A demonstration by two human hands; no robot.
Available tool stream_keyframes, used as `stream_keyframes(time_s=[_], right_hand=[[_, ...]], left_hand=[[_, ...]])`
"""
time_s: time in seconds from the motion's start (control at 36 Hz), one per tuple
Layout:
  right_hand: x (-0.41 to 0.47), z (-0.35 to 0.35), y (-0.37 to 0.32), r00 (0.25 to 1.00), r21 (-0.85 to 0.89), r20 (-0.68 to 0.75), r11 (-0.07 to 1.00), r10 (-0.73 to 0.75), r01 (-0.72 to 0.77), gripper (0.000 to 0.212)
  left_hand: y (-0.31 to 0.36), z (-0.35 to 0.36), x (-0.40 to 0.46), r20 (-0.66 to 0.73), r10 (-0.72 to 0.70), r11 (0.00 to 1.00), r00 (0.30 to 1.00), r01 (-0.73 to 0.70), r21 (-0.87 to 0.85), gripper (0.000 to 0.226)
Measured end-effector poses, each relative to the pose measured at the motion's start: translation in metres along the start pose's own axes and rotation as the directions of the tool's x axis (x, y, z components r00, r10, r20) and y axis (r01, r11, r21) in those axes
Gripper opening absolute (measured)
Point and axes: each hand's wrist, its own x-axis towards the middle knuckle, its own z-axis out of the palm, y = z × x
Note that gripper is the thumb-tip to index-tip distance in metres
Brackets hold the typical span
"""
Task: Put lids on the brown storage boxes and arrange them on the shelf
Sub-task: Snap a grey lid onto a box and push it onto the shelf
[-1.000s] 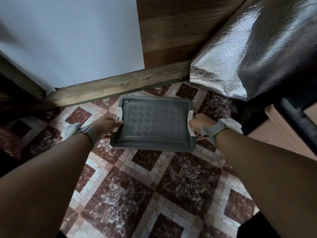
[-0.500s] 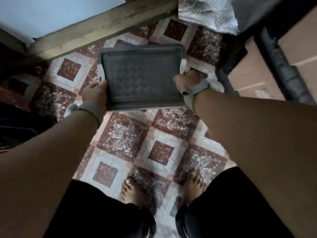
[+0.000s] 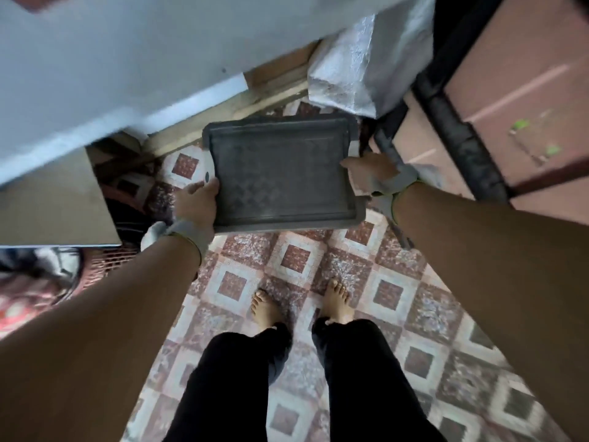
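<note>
Nearest to us, black trouser legs (image 3: pixel 366 378) and bare feet (image 3: pixel 267 309) stand on the patterned red-and-cream tiled floor (image 3: pixel 414 314), well below both hands. We hold the dark grey rectangular plastic storage box with its lid on (image 3: pixel 282 173) out in front, clear of the floor. Our left hand (image 3: pixel 197 199) grips its left edge, thumb over the rim and fingers hidden underneath. Our right hand (image 3: pixel 371 167) grips the right edge, thumb on the rim by the pale side latch (image 3: pixel 353 143); its fingers we cannot see.

We judge the lid step done for this box, and the carrying step in hand. Just right of the right hand runs a dark rail (image 3: pixel 459 135) with pinkish-brown flat surfaces (image 3: pixel 510 74), possibly the shelf, though we cannot be sure. Beyond the box lies a crinkled silver foil-covered bundle (image 3: pixel 360 74); beyond the left hand, a pale grey-blue panel (image 3: pixel 127 59).

Next, we reckon, calls for swinging the box rightward, level, and clearing that rail.
</note>
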Motion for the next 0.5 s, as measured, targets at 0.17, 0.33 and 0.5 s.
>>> stream_keyframes(time_s=[0.17,0.33,0.5], right_hand=[[-0.116,-0.056,-0.041,0.999,0.069,0.041,0.998,-0.003,0.0,0.028],[-0.209,-0.109,-0.074,0.998,0.16,0.023,0.985,-0.062,0.057,0.031],[-0.262,-0.151,-0.1,0.993,0.379,0.063,0.923,-0.105,0.073,0.039]], left_hand=[[0.051,-0.048,-0.092,0.005,-0.02,0.998,1.0,0.02,-0.061,0.037],[0.088,-0.097,-0.171,0.152,-0.017,0.985,0.988,0.043,-0.169,0.028],[0.136,-0.129,-0.213,0.435,0.053,0.973,0.899,0.051,-0.225,0.019]])
